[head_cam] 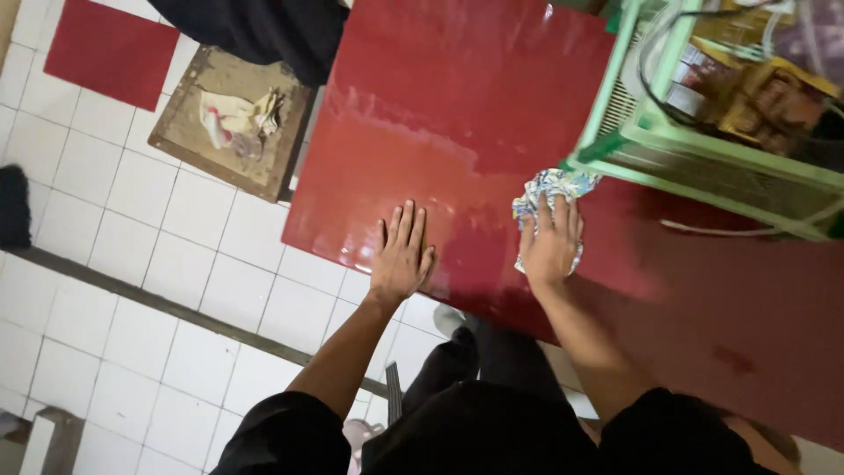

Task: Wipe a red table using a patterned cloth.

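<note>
A glossy red table fills the middle of the head view, with wet streaks across its top. My left hand lies flat on the table near its front edge, fingers together and holding nothing. My right hand presses down on a crumpled blue, white and yellow patterned cloth on the table top. The cloth sticks out beyond my fingertips and lies right beside the corner of a green frame.
A light green wire-sided cabinet with boxes and cables inside stands on the table at the right. A brown mat with rags lies on the white tiled floor at the left. A red tile patch is at top left.
</note>
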